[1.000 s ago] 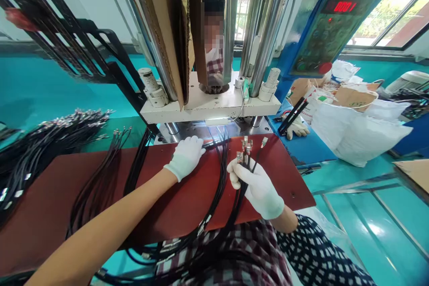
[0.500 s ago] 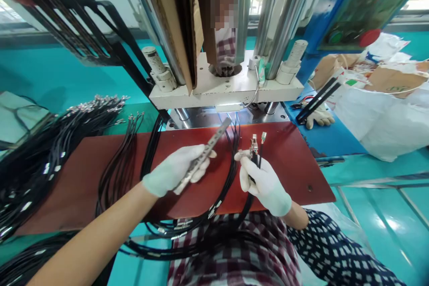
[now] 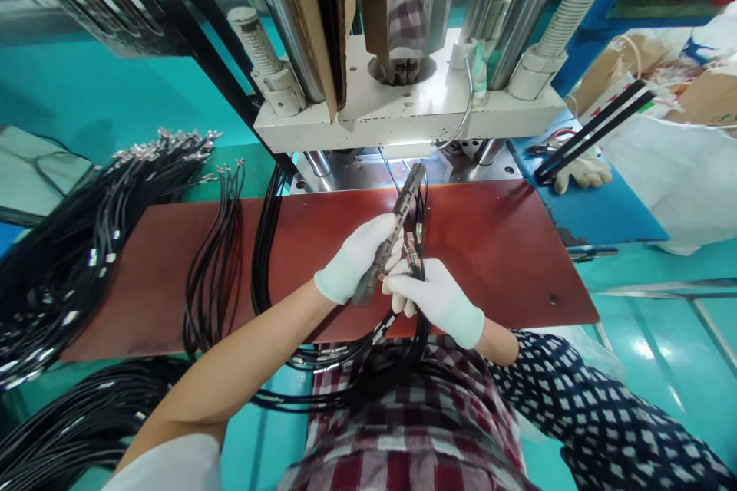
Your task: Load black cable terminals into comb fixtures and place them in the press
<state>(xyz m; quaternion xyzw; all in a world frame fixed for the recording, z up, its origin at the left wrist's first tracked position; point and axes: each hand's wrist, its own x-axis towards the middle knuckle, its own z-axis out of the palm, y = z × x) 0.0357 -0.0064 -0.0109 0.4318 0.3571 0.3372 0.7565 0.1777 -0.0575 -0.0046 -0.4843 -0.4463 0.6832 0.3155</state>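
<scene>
In a white glove, my left hand (image 3: 368,257) is closed around a long grey metal bar (image 3: 410,196) with slots along its edge. The bar is tilted, its far end toward the machine. Close beside it my right hand (image 3: 431,295), also gloved, is closed on several black cables (image 3: 422,322). Metal cable ends (image 3: 412,249) stick up above its fingers, near the bar's edge. The right fingertips are close to the bar's lower part; whether they touch it I cannot tell. More black cables run from the machine under the bar and curve down toward my lap.
A white press frame (image 3: 345,134) stands behind the red-brown board (image 3: 489,261). Cable bundles (image 3: 216,261) lie on the board's left; a large cable pile (image 3: 74,268) is farther left. A spare glove (image 3: 584,173) and white sacks (image 3: 668,184) sit at right.
My hands have come together: the bar in my left hand now lies beside the cable ends in my right. The view has shifted, with the machine appearing closer.
</scene>
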